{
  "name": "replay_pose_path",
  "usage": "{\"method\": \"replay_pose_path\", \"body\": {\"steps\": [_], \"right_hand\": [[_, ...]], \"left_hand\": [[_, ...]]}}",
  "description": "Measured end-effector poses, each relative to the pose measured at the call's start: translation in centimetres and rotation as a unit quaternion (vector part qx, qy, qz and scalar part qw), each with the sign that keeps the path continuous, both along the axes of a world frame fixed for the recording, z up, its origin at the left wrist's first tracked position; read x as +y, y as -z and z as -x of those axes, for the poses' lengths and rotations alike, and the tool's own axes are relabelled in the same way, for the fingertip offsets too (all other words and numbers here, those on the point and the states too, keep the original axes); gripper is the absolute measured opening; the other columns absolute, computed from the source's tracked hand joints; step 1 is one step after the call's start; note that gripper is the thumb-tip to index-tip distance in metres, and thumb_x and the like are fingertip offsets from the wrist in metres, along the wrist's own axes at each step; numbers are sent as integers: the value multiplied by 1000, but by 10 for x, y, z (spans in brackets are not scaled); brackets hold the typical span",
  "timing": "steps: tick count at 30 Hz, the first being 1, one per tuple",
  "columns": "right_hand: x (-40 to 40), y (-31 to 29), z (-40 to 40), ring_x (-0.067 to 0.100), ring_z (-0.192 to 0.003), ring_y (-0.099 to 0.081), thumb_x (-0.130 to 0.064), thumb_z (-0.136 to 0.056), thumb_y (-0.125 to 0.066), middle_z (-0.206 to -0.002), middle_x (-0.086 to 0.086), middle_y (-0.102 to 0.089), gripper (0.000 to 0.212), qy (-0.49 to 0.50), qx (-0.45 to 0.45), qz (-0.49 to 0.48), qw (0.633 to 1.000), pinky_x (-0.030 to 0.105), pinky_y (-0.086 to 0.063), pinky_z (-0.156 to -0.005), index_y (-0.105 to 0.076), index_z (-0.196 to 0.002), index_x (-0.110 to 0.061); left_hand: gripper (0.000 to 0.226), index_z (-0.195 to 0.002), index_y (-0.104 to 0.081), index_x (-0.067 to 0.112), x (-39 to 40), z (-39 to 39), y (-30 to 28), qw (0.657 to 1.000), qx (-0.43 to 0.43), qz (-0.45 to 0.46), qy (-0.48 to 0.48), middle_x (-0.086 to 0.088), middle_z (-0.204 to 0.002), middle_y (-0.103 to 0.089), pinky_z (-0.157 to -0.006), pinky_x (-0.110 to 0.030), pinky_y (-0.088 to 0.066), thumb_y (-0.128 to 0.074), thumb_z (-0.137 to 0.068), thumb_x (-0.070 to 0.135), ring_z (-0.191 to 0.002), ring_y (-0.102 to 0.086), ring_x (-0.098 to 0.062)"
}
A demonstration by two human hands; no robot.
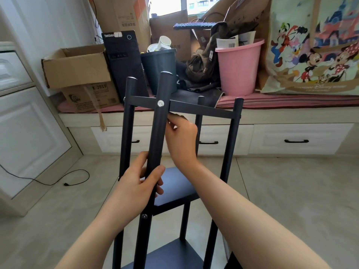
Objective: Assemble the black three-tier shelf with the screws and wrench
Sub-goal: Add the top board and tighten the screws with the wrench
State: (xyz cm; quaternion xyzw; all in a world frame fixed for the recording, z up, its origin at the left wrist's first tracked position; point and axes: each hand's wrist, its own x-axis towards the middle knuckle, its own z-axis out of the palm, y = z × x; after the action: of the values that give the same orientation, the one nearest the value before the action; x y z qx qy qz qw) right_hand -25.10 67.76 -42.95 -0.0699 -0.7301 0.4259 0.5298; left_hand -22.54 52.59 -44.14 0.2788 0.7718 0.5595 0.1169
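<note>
My left hand [139, 179] is wrapped around the near post [157, 136] of the black shelf [174, 183], fingers and thumb curled round it. My right hand [179, 135] reaches behind that post just under the top frame [202, 109], fingers curled at the frame's underside; whether they pinch anything I cannot tell. A silver screw [160, 103] sits in the post at frame height. The shelf stands on the tiled floor [291, 191] before me, a pink bucket [238, 68] on the bench [291, 100] beyond.
</note>
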Motion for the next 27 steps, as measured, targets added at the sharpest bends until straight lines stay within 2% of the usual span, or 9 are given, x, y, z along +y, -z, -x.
{"method": "replay_pose_path", "body": {"steps": [2, 10, 13, 15, 17, 19, 21, 24, 27], "right_hand": [[-2, 0, 5, 24, -63, -51, -12, -92, -59, -65, 8, -62, 20, 1, 9, 10, 1000, 26, -39, -61, -72, -81, -1], [-5, 2, 16, 29, -67, -58, -4, -92, -60, -70, 13, -66, 15, 2, 30, 35, 999, 39, -50, -65, -72, -84, -1], [-1, 4, 12, 26, -64, -56, -7, -95, -59, -69, 11, -64, 18, 6, 20, 18, 1000, 37, -48, -64, -71, -84, 0], [5, 6, 5, 19, -64, -55, -9, -96, -57, -71, 5, -65, 19, -4, -4, -1, 1000, 27, -45, -63, -70, -86, -2], [10, 8, -6, 18, -68, -57, -10, -98, -54, -73, 1, -65, 19, -28, -53, -2, 998, 24, -42, -64, -68, -87, -5], [14, 9, -19, 19, -71, -60, -12, -99, -52, -74, 3, -65, 20, -66, -101, 36, 992, 25, -44, -64, -66, -86, -8], [18, 7, -34, 11, -74, -61, -15, -100, -51, -76, 1, -66, 22, -94, -124, 77, 985, 22, -46, -65, -66, -86, -8], [21, -2, -57, 7, -75, -60, -15, -100, -51, -77, -3, -66, 23, -120, -135, 106, 978, 32, -50, -67, -66, -83, -9], [22, -9, -78, 13, -79, -60, -11, -98, -52, -81, 0, -66, 25, -156, -161, 112, 968, 30, -51, -63, -67, -77, -12]], "left_hand": [[10, -104, -58, 33, 0, 0, 0, 1000, -2, -1, 2, 0, -69, -65, -63, -29, -58, -56, -100, 23, -62, -66, -15], [7, -105, -58, 29, 2, 2, -1, 1000, -6, -3, 9, -3, -71, -65, -66, -34, -59, -56, -100, 23, -62, -66, -16], [6, -104, -57, 27, 4, 4, -1, 1000, -6, -5, 13, -3, -71, -65, -67, -36, -60, -56, -100, 24, -63, -66, -16], [7, -105, -57, 28, 5, 5, -2, 1000, -3, -6, 15, -2, -71, -66, -67, -35, -60, -56, -100, 24, -63, -67, -17], [10, -109, -58, 29, 7, 5, -2, 1000, -5, -13, 15, 0, -70, -65, -67, -36, -59, -56, -101, 24, -63, -67, -16], [14, -113, -57, 30, 9, 4, -2, 1000, -4, -14, 14, 1, -70, -65, -68, -36, -59, -55, -101, 24, -63, -66, -16], [15, -115, -57, 31, 10, 4, -2, 1000, 2, -10, 12, 0, -71, -65, -70, -38, -59, -56, -101, 26, -64, -66, -16], [10, -111, -57, 29, 10, 3, -1, 1000, 10, -2, 6, -5, -76, -65, -70, -40, -59, -56, -101, 28, -66, -67, -17], [8, -106, -59, 24, 12, 2, 1, 1000, 8, 2, 2, -5, -77, -64, -69, -41, -59, -57, -100, 30, -68, -68, -21]]}}
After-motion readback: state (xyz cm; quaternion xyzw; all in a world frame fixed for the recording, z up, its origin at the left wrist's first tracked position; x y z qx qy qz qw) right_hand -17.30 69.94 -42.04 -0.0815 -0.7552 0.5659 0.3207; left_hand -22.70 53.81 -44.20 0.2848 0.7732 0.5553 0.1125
